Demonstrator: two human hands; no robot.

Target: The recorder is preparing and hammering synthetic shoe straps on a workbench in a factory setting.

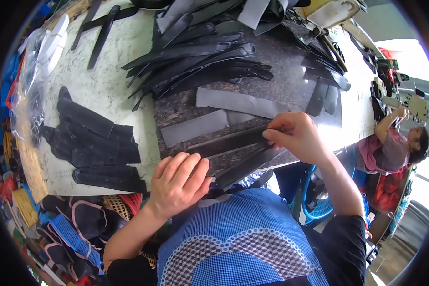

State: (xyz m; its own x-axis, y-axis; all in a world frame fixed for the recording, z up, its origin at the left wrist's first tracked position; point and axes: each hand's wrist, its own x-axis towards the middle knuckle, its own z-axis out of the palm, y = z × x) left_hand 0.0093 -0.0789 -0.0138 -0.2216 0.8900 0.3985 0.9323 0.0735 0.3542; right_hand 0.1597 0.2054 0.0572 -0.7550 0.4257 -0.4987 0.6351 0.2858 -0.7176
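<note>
My right hand point(295, 136) pinches the right end of a narrow black strip point(233, 142), thumb against fingers. The strip lies slantwise over the dark stone slab point(176, 106), its left end by my left hand point(180, 182). That hand rests at the slab's near edge, its fingers slightly apart and bent, with nothing visible gripped. Below the black strip a second dark strip point(243, 169) slants from my right hand toward my left thumb. Two grey strips, an upper one point(238, 102) and a lower one point(195, 127), lie flat just beyond.
A thick pile of black strips point(195, 66) covers the slab's far part. More dark pieces point(93, 138) are stacked left on the pale tabletop point(148, 124). Short dark strips point(322, 95) lie at right. A blue basket point(319, 207) stands below the table; another person point(391, 148) sits far right.
</note>
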